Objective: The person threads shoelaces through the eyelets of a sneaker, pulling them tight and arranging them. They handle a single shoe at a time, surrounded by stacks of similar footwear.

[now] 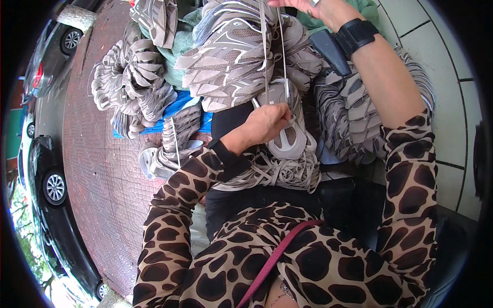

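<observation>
And on the lap (257, 197), here's the lace tangle (295, 176), a shoe upper (286, 143) over its far edge. Beyond that, the middle stack (231, 66)! Left of it, the far bundle (126, 77); closer in, the near bundle (185, 129) overlapping the sheet (181, 101). Off right, another stack (354, 110) beside the floor tiles (452, 128).

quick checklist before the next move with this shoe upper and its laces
1. Left hand closed at the shoe upper: ok
2. Lace strands drawn straight above the upper: ok
3. Right hand grip on a strand: cannot tell, cut off by the picture's top edge
4. Loose lace pile neatly sorted: not ok, jumbled
5. What the left fingertips pinch: cannot tell
</observation>
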A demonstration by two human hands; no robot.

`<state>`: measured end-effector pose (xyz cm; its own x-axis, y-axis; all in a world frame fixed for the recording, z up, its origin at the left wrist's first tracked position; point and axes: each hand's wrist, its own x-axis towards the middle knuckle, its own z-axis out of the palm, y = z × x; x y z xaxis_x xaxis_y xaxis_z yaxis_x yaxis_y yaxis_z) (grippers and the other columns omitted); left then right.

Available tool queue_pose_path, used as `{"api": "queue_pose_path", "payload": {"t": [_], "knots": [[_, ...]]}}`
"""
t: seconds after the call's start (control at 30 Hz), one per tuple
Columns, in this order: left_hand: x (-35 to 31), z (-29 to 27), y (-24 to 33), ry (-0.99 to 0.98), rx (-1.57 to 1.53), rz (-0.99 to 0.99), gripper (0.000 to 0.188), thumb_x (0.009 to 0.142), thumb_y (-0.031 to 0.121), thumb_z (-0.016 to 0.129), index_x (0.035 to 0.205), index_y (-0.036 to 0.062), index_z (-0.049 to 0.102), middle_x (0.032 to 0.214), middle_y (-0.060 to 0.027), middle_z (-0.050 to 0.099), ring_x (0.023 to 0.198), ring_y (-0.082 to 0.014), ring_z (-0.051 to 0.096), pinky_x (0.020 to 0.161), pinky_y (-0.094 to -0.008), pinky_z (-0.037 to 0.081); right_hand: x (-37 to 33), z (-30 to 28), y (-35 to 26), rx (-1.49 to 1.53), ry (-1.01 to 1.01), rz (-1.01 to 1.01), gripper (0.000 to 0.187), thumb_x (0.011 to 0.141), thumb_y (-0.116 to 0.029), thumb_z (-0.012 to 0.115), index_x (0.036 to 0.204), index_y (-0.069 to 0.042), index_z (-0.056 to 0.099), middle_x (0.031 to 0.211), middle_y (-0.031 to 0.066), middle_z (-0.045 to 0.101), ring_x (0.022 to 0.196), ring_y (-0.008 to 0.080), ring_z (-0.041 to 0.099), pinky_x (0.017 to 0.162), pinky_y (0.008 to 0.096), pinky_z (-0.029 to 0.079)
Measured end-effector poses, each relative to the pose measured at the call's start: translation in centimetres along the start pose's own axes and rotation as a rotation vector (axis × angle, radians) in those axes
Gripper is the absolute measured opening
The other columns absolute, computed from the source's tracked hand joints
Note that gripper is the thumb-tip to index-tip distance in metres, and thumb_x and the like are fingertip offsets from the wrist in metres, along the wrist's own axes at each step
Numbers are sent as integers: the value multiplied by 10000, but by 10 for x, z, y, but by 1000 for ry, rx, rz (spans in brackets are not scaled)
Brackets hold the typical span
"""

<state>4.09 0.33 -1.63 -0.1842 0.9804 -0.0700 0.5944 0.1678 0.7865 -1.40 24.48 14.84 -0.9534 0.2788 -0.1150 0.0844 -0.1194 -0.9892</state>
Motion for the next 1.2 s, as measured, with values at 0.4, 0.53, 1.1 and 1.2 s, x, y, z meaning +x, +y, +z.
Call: {"api": "queue_pose_path", "payload": {"t": [0.4,0.53,1.1,1.2], "knots": [[-33,-7,9,491,-195,-238,304,813,48,646,1081,7,508,791,-124,590,655,-257,605,590,-348,488,59,10,0,-1151,18,-781,450,953,-322,455,672,-26,644,619,149,624,639,300,631,634,382,482],[-22,-14,-7,501,-107,-38,330,890,127,618,1176,-10,527,849,-127,639,721,-187,632,640,-297,504,65,24,2,-1090,-52,-857,443,949,-316,461,672,-20,639,637,157,624,644,319,630,638,389,483],[-3,-126,62,577,-511,301,410,1017,302,424,868,-12,642,784,-39,617,774,-125,551,772,-270,438,-128,52,44,-866,-498,-60,348,998,-266,464,1145,16,604,1008,105,663,830,157,663,720,270,535],[-18,-137,89,653,-116,156,397,1007,298,449,896,-19,660,753,-34,613,726,-120,544,697,-269,444,-131,67,88,-414,-357,-281,328,985,-310,497,950,-12,629,798,66,637,745,131,616,755,296,522]]}}
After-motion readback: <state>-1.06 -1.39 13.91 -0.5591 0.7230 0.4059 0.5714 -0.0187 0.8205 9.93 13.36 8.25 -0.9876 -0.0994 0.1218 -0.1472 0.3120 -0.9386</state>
